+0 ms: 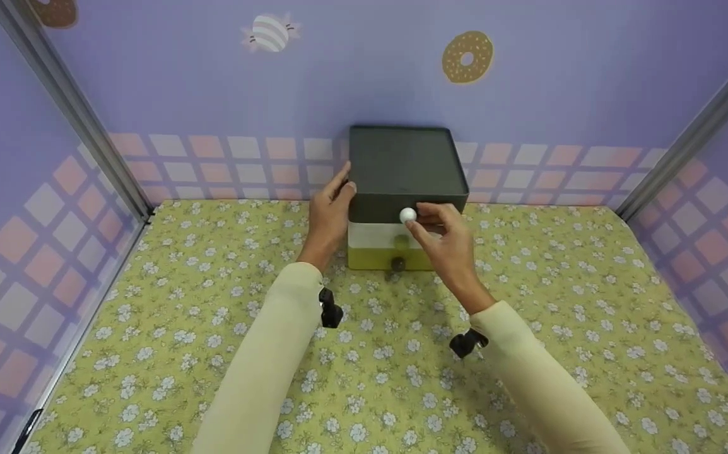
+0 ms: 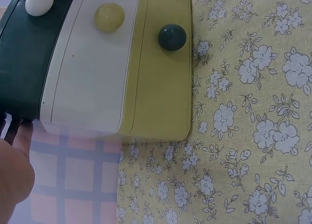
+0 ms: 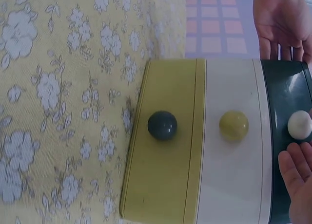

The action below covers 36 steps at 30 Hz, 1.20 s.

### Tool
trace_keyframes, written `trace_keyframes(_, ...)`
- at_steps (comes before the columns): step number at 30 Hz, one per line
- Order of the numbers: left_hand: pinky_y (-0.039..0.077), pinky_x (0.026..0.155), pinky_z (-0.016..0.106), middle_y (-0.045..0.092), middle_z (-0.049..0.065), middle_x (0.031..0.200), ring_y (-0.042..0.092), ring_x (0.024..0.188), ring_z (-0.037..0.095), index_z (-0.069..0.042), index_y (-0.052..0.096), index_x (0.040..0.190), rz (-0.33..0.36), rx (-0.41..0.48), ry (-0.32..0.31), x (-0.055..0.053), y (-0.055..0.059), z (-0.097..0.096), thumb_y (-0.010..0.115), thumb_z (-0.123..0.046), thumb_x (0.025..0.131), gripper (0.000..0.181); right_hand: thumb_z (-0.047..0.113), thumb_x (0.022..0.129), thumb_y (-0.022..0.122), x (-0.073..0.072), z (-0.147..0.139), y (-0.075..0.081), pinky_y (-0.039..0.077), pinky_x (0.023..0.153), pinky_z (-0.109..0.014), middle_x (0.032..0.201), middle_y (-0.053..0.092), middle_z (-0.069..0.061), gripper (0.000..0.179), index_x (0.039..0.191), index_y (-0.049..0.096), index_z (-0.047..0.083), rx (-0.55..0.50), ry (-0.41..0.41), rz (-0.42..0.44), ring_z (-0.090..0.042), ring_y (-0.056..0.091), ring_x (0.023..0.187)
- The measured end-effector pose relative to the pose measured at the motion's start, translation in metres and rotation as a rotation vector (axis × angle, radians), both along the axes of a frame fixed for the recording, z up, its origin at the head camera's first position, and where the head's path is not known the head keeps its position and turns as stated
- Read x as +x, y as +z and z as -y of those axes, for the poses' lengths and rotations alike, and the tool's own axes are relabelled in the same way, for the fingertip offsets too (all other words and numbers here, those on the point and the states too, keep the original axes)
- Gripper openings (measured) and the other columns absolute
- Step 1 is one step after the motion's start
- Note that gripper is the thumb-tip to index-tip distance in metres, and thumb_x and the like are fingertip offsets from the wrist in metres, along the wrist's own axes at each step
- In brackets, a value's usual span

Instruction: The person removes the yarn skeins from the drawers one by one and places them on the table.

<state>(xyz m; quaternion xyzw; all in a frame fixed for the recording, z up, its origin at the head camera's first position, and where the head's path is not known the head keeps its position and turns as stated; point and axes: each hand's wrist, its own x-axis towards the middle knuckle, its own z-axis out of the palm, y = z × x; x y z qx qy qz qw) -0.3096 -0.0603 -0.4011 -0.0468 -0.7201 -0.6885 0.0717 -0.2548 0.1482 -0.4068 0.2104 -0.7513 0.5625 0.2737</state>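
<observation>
Pinching the box (image 1: 405,157)'s white knob (image 1: 407,215) at six o'clock, the right hand (image 1: 450,246) probably needs a level pull, the straight-fingered left hand (image 1: 328,217) bracing at nine.

Worn: long-sleeved garment, pale cream, unpatterned. Left sleeve (image 1: 260,369) and right sleeve (image 1: 547,378) match; both taper toward the far end, close-fitting at the wrist. Left black unit (image 1: 330,309) sits on that sleeve's right side; right black unit (image 1: 465,343) on its sleeve's left. Both small, blocky; finer detail unresolved.
</observation>
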Motion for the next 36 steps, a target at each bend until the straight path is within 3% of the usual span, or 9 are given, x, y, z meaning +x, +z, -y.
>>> trace_keyframes(5,0.044,0.108,0.034,0.038,-0.003,0.168,0.043,0.148,0.013,-0.033,0.048,0.162,-0.013,0.028,0.016,-0.001,-0.002,-0.002,0.052,-0.033,0.114,0.048,-0.01,0.092,0.078,-0.003,0.008,-0.003,0.056,0.089,-0.062,0.107,0.063,-0.032,0.024,0.114,0.07,-0.016,-0.012,-0.048,-0.017,-0.048,0.067,0.099)
trace_keyframes(10,0.046,0.091,0.029,0.04,-0.004,0.167,0.054,0.12,0.008,-0.031,0.049,0.161,-0.026,0.049,0.018,0.001,-0.004,-0.004,0.053,-0.031,0.114,0.047,-0.011,0.09,0.079,-0.002,0.013,-0.005,0.058,0.087,-0.059,0.105,0.062,-0.03,0.022,0.109,0.069,-0.016,-0.004,-0.1,-0.054,-0.046,0.068,0.095)
trace_keyframes(12,0.046,0.081,0.031,0.041,-0.003,0.167,0.055,0.098,0.01,-0.031,0.049,0.161,-0.028,0.054,0.02,0.001,-0.004,-0.005,0.053,-0.031,0.114,0.047,-0.012,0.089,0.08,-0.001,0.014,-0.006,0.058,0.086,-0.06,0.104,0.062,-0.031,0.022,0.109,0.069,-0.016,0.0,-0.111,-0.069,-0.047,0.068,0.094)
trace_keyframes(16,0.045,0.076,0.032,0.041,0.0,0.167,0.048,0.078,0.016,-0.031,0.049,0.161,-0.03,0.061,0.023,0.001,-0.004,-0.004,0.053,-0.031,0.114,0.047,-0.013,0.089,0.08,-0.009,0.015,-0.013,0.057,0.087,-0.062,0.104,0.062,-0.033,0.022,0.108,0.069,-0.016,-0.004,-0.118,-0.081,-0.049,0.067,0.094)
trace_keyframes(20,0.046,0.075,0.029,0.042,-0.001,0.166,0.051,0.078,0.009,-0.032,0.049,0.161,-0.027,0.048,0.027,0.001,-0.003,-0.002,0.053,-0.033,0.114,0.047,-0.009,0.089,0.081,-0.022,0.012,-0.026,0.057,0.088,-0.059,0.105,0.063,-0.029,0.023,0.109,0.071,-0.012,0.0,-0.134,-0.075,-0.044,0.068,0.096)
trace_keyframes(25,0.035,0.056,0.031,0.044,0.0,0.165,0.028,0.053,0.016,-0.031,0.048,0.161,-0.035,0.058,0.007,0.001,-0.004,-0.001,0.052,-0.033,0.114,0.047,0.0,0.091,0.084,-0.029,0.007,-0.035,0.059,0.089,-0.049,0.107,0.065,-0.019,0.022,0.11,0.074,-0.004,0.017,-0.153,-0.056,-0.034,0.068,0.097)
trace_keyframes(31,0.042,0.067,0.035,0.041,0.002,0.167,0.048,0.073,0.02,-0.028,0.048,0.163,-0.027,0.072,0.003,0.002,-0.003,-0.002,0.053,-0.033,0.114,0.049,0.007,0.094,0.084,-0.028,0.006,-0.035,0.06,0.09,-0.042,0.107,0.065,-0.015,0.02,0.111,0.074,0.0,0.026,-0.144,-0.063,-0.028,0.068,0.098)
trace_keyframes(33,0.046,0.081,0.035,0.04,0.0,0.167,0.061,0.102,0.019,-0.028,0.048,0.163,-0.02,0.071,0.005,0.002,-0.003,-0.001,0.053,-0.034,0.114,0.049,0.007,0.094,0.083,-0.027,0.006,-0.035,0.06,0.09,-0.04,0.107,0.064,-0.015,0.02,0.11,0.074,-0.001,0.031,-0.144,-0.072,-0.028,0.068,0.098)
trace_keyframes(36,0.044,0.098,0.034,0.04,-0.002,0.167,0.046,0.145,0.013,-0.03,0.048,0.162,-0.012,0.065,0.008,0.001,-0.003,0.0,0.053,-0.034,0.114,0.049,-0.002,0.092,0.082,-0.014,0.013,-0.023,0.06,0.088,-0.046,0.105,0.064,-0.021,0.02,0.109,0.072,-0.007,0.029,-0.152,-0.092,-0.035,0.068,0.096)
